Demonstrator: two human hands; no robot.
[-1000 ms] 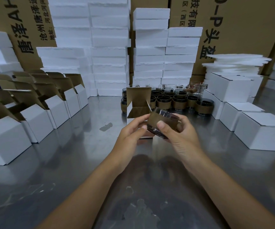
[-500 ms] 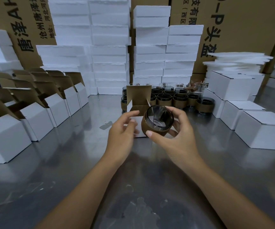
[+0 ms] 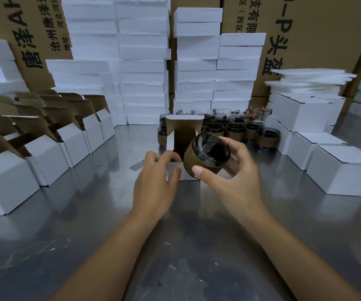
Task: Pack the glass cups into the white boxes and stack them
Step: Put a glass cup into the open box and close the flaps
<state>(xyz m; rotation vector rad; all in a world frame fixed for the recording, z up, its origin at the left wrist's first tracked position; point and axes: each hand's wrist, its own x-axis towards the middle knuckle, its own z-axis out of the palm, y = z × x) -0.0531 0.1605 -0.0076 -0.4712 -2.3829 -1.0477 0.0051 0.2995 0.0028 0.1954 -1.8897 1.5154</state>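
My right hand [image 3: 233, 181] grips a glass cup [image 3: 205, 156] wrapped in a brown paper sleeve, tilted with its mouth facing me, just over the right side of an open white box [image 3: 175, 172]. The box's brown-lined lid [image 3: 183, 127] stands upright behind it. My left hand [image 3: 155, 181] holds the box's near left wall, fingers curled over the rim. Several more sleeved glass cups [image 3: 236, 129] stand in a cluster behind the box.
Open white boxes [image 3: 44, 153] with raised flaps line the left. Closed white boxes [image 3: 344, 170] sit at the right, under flat foam sheets [image 3: 309, 79]. Foam block stacks [image 3: 197, 68] and brown cartons [image 3: 318, 29] fill the back. The steel table [image 3: 88, 224] spreads in front.
My right hand has turned the cup from lying on its side to mouth facing me and carried it forward to the box opening. My left hand moved off the cup onto the box.
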